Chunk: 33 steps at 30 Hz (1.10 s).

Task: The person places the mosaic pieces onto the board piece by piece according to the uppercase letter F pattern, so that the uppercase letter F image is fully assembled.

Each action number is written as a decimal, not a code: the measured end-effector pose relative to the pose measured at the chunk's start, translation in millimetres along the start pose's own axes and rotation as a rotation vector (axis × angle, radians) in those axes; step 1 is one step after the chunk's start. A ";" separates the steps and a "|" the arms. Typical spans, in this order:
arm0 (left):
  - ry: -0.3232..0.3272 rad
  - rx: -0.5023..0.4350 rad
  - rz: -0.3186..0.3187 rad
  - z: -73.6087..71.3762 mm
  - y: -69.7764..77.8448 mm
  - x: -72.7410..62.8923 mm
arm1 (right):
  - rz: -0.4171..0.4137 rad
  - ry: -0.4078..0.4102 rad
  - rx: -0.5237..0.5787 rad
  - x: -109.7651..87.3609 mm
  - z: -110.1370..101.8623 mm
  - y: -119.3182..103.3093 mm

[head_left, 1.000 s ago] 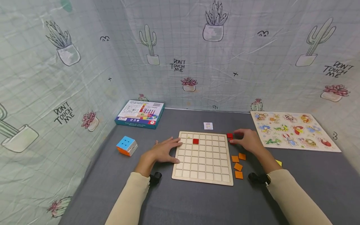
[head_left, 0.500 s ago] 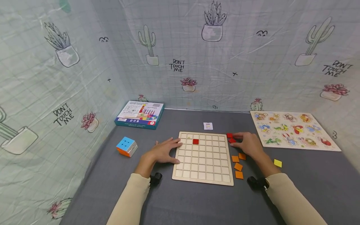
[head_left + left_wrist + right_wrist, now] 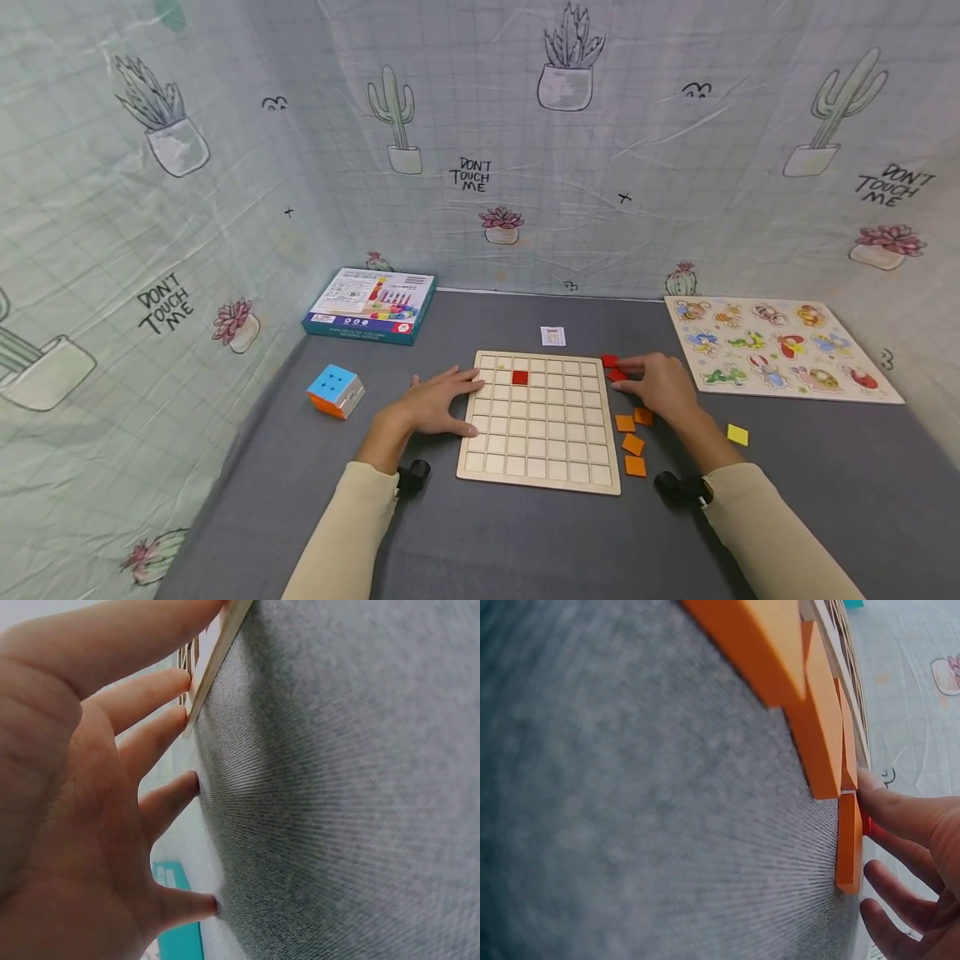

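In the head view, just one red tile (image 3: 520, 378) sits in the wooden grid board (image 3: 537, 427); four orange tiles (image 3: 633, 445) lie outside, unplaced. Left wrist: left hand (image 3: 94, 802) touches the board's edge, grip wide. Right wrist: right hand (image 3: 939, 862) seemingly pinches a second red tile (image 3: 867, 824), mostly hidden, beside the board.

Sleeved forearms (image 3: 341, 529) reach in from near side. Left hand (image 3: 437, 404): fingers (image 3: 154, 741) spread, thumb (image 3: 112, 641) apart. Right hand (image 3: 663, 385): thumb, forefinger (image 3: 634, 362) pinching.
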State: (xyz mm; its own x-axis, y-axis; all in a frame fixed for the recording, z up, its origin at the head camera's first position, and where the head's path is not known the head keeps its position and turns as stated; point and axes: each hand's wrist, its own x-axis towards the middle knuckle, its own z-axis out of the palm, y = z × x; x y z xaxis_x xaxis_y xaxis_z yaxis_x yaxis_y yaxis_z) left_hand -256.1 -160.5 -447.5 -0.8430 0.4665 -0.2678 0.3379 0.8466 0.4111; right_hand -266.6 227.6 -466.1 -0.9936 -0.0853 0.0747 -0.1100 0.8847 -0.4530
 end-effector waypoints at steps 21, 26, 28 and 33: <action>-0.002 -0.007 0.004 -1.2 0.6 -0.3 | 0.012 0.002 0.011 -0.2 -1.3 -2.1; 0.005 -0.003 0.005 -0.5 -0.2 0.8 | 0.000 0.011 0.003 -0.6 -1.3 -2.2; 0.005 -0.003 0.004 -0.2 -0.6 1.5 | -0.002 0.014 0.001 -0.7 -1.1 -2.1; 0.000 -0.005 0.002 -0.2 -0.4 2.6 | -0.003 0.018 0.004 -1.3 -0.9 -2.4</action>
State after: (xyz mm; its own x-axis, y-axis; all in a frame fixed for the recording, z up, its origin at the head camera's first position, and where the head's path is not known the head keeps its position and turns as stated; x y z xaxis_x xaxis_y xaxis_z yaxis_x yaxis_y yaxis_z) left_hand -258.5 -159.7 -448.1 -0.8420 0.4685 -0.2673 0.3378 0.8443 0.4160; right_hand -265.0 226.0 -464.3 -0.9925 -0.0797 0.0922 -0.1132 0.8828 -0.4559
